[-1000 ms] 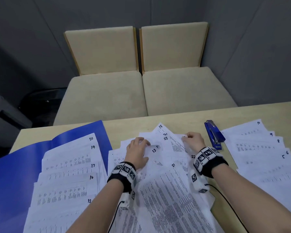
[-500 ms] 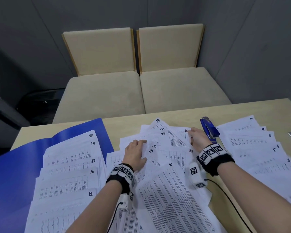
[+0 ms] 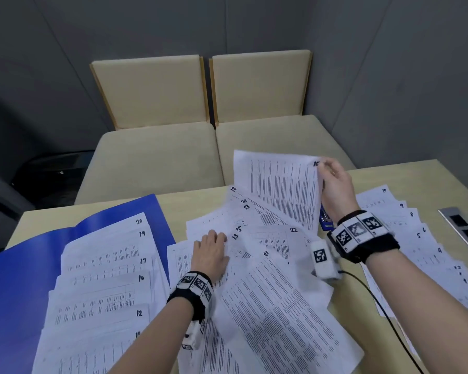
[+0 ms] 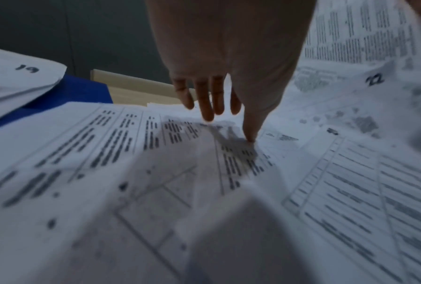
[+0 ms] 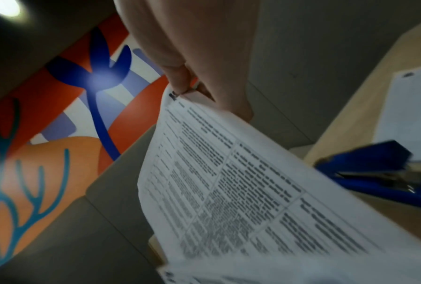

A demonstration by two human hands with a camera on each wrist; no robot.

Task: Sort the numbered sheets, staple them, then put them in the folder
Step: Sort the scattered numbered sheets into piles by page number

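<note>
Head cam: right hand [image 3: 334, 186] pinched a lifted sheet [image 3: 278, 187] by its top corner, up around 1 o'clock over the middle pile [image 3: 268, 265]. Left hand [image 3: 211, 255] lay flat, fingers straight, pressing that pile. Folder [image 3: 16, 279] sat open at 9 o'clock, stapler [image 5: 374, 169] just right of the sheet.

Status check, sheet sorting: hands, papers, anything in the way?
Right hand pinches lifted sheet by its corner. Left hand flat on middle pile. Stapler partly hidden.

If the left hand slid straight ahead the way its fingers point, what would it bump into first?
Probably just more paper: the left hand lies on the middle sheets, fingers pointing toward sheet 18.
</note>
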